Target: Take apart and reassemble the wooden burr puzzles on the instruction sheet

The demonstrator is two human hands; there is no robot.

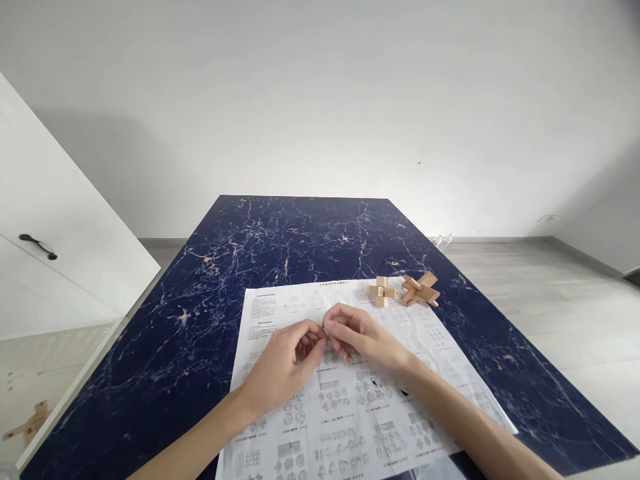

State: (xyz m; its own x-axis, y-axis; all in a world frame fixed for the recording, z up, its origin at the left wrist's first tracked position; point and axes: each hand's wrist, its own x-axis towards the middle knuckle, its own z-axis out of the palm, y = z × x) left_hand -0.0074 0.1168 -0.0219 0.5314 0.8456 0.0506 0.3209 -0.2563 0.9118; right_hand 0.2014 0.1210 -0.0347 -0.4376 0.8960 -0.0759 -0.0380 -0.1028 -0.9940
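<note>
My left hand (287,360) and my right hand (363,337) meet over the upper middle of a printed instruction sheet (420,340). The fingers of both hands are curled in, with the thumbs against or close to the forefingers. Their fingertips touch or nearly touch each other, and no object shows between them. Beyond my right hand, at the sheet's top right corner, stands a pale wooden interlocking puzzle (383,292). Right beside it lies a darker wooden burr puzzle (421,290) with crossed, tilted bars.
The sheet lies on a dark blue marbled table (290,233). A white cabinet (60,200) with a black handle (38,247) stands at the left. Low at the left, another wooden cross-shaped piece (30,423) shows. Small white bird-like figures (443,240) are beyond the table's right edge.
</note>
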